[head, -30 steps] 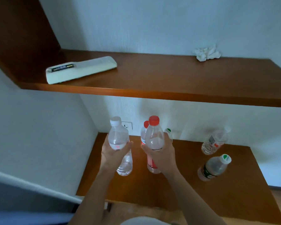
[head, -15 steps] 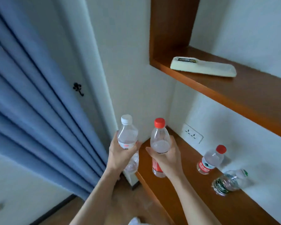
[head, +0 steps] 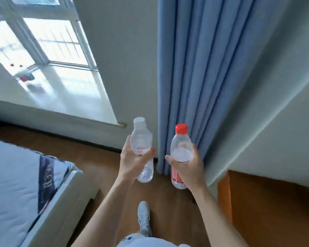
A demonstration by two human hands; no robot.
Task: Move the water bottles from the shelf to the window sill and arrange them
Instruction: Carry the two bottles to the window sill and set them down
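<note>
White-capped bottle (head: 141, 139) gripped by left hand (head: 132, 164), red-capped bottle (head: 181, 147) by right hand (head: 190, 169); both now off shelf (head: 268, 204), toward window sill (head: 70, 93); red label (head: 175, 175) seems unreadable.

A pale window sill (head: 64, 97) is lying bright above a brown wooden floor (head: 100, 157).
A few small items (head: 26, 78), red and green among them, are sitting at the sill's far left end, too blurred to identify. The floor is carrying a bed (head: 66, 202) with a white quilted mattress (head: 11, 175) at the left and a white shoe (head: 144, 218) near the middle; a corner of the wooden shelf (head: 268, 207) is showing at lower right.
</note>
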